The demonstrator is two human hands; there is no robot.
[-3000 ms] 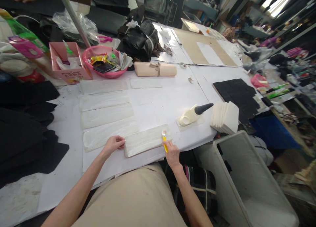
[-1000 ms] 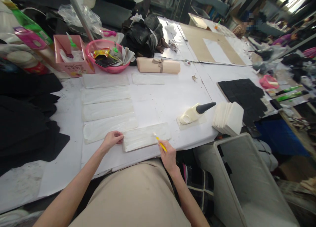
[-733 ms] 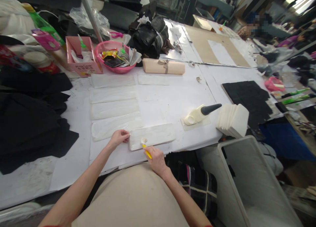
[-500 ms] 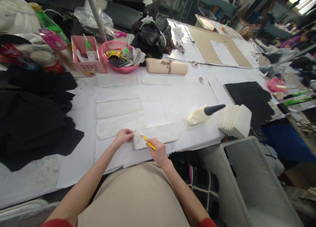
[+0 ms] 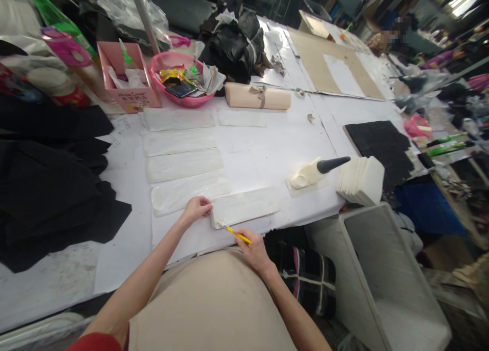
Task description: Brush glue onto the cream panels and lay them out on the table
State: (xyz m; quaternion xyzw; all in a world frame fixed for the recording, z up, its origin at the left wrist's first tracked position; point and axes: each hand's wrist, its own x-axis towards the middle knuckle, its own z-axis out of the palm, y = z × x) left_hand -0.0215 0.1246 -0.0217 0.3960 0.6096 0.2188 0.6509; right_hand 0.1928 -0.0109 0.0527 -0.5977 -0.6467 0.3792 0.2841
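My right hand [image 5: 252,249] grips a thin brush with a yellow handle [image 5: 240,234]. Its tip rests at the near left corner of a pale, translucent strip [image 5: 248,205], which looks like the top of a stack. At that strip's left end my left hand [image 5: 197,208] has its fingers pinched on the edge. More such strips lie flat to the left and beyond, the closest being a glossy strip [image 5: 189,192]. To the right a cream bottle with a dark pointed tip [image 5: 305,177] sits on a small clear sheet.
Black cut pieces [image 5: 49,188] cover the left side. A pink basin [image 5: 183,100], a pink box [image 5: 132,93] and a beige roll [image 5: 257,97] line the back. White pads [image 5: 361,180] stand at the right edge, above a grey bin [image 5: 405,285]. Another person is far off at upper right.
My right hand has drawn the brush toward me, from the strip's upper left area down to its near corner. The left hand stays at the strip's left end. The view has shifted slightly.
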